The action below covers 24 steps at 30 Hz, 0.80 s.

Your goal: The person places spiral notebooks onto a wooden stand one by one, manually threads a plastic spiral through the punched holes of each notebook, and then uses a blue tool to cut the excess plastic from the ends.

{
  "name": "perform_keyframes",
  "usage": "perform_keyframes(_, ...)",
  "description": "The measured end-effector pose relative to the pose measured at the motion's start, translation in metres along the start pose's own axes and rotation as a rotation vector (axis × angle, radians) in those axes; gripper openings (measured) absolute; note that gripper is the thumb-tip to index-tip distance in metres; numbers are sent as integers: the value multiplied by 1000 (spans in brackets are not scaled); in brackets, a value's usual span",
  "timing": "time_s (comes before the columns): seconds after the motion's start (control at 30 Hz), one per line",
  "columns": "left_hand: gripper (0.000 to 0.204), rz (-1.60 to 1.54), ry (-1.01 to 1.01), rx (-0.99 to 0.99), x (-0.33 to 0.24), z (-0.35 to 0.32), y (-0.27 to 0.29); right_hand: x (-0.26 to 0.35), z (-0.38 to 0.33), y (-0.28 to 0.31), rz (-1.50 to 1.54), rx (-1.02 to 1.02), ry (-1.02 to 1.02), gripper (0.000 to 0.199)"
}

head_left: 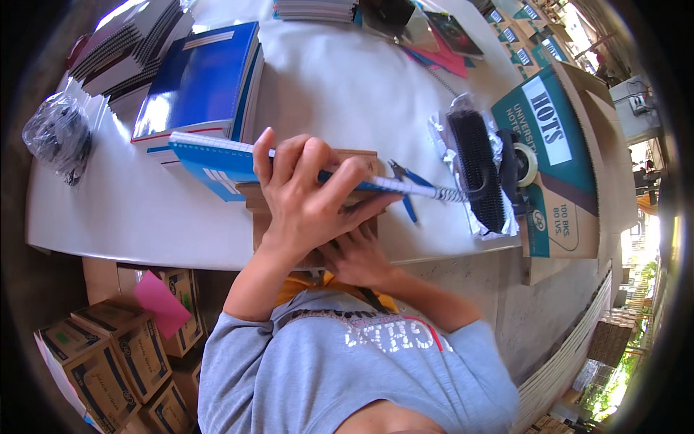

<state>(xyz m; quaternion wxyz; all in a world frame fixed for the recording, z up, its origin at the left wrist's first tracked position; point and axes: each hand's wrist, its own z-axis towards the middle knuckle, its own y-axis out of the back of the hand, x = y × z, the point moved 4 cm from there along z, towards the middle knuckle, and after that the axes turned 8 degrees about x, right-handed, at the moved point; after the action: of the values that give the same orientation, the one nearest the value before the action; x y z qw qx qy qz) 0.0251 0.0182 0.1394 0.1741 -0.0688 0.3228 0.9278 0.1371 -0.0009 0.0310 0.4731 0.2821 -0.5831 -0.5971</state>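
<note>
My left hand (307,188) is closed over the top edge of a blue-covered notebook (206,170), holding it tilted with its page edges up. A spiral coil (452,194) sticks out past the notebook's right end. Under the notebook is a brown wooden block (254,199) at the table's near edge. Below my left hand, my right hand (358,257) rests by the block with its fingers apart; some fingertips are hidden. Blue-handled pliers (409,192) lie right of the block, partly behind the notebook.
Blue books (202,79) are stacked at left, beside spiral-bound stacks (130,47) and a plastic bag of black pieces (58,134). At right sit a bundle of black coils (470,163) on foil, a tape roll (527,165) and a carton (553,137). More cartons (108,354) stand below left.
</note>
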Motion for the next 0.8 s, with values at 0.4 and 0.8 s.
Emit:
perform_keyframes(0.4,44,-34,16,106,3,-5,21,3,-19,0,254,-3,-133,30)
perform_keyframes(0.8,38,3,42,68,-26,-11,-6,-176,-46,174,1204,-542,-193,27)
